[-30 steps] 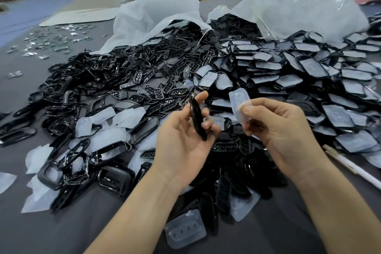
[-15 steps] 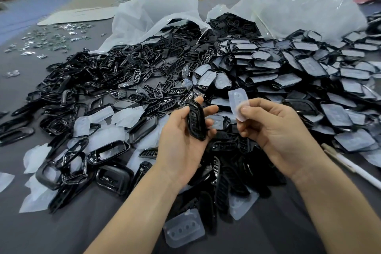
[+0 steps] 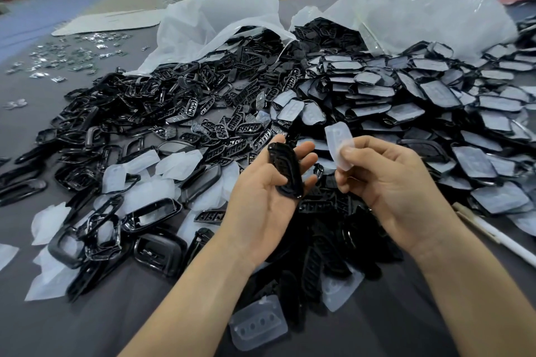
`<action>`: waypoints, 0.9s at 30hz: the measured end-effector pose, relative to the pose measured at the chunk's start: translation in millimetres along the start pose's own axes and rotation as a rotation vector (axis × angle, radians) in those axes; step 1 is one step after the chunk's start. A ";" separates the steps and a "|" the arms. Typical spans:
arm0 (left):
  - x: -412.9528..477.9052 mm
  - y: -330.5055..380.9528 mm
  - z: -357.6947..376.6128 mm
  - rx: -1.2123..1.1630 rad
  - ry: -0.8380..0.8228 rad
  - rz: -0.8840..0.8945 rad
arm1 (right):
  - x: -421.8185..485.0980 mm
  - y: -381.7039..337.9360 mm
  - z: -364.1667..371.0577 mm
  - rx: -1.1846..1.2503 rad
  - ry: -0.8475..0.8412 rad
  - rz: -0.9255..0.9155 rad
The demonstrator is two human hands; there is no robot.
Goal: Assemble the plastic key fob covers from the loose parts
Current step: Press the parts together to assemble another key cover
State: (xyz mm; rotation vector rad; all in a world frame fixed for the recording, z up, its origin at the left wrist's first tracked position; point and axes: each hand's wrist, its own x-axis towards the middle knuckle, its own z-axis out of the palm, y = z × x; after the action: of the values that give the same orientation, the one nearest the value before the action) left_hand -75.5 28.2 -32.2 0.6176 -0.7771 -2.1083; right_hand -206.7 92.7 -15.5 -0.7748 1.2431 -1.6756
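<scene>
My left hand (image 3: 262, 197) is palm up and holds a black slotted key fob cover (image 3: 285, 171) between thumb and fingers, its inner side turned toward me. My right hand (image 3: 385, 182) pinches a translucent button pad (image 3: 338, 143) upright between thumb and forefinger, a short gap to the right of the black cover. Both hands hover above a heap of black slotted covers (image 3: 232, 124) on the grey table (image 3: 116, 313).
Black frame shells (image 3: 156, 211) and translucent pads (image 3: 171, 164) lie at left, one pad (image 3: 258, 323) near the front edge. Film-backed black parts (image 3: 435, 95) pile at right beside white plastic bags (image 3: 420, 9). Small metal pieces (image 3: 72, 52) sit far left; a white pen (image 3: 499, 236) at right.
The left hand has turned the black cover from edge-on to showing its inner face and tipped it toward the palm. The right hand with the pad has stayed almost in place.
</scene>
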 end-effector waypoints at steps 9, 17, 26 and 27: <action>0.5 -4.6 1.1 0.052 -0.005 0.041 | -0.4 4.7 -0.5 -0.090 -0.081 -0.027; -2.0 -7.2 0.8 0.173 -0.061 0.034 | -0.7 9.7 2.6 -0.122 -0.106 -0.052; 0.3 -5.5 -2.3 0.097 -0.128 0.068 | -1.5 12.7 5.9 -0.224 -0.117 -0.074; 0.9 -6.0 -3.2 0.103 -0.131 0.066 | -1.7 12.2 5.7 -0.221 -0.110 -0.072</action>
State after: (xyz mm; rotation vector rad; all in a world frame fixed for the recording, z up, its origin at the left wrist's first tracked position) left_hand -77.0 29.5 -38.8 0.5052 -0.9715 -2.0741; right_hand -197.6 90.7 -25.4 -1.0431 1.3509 -1.5457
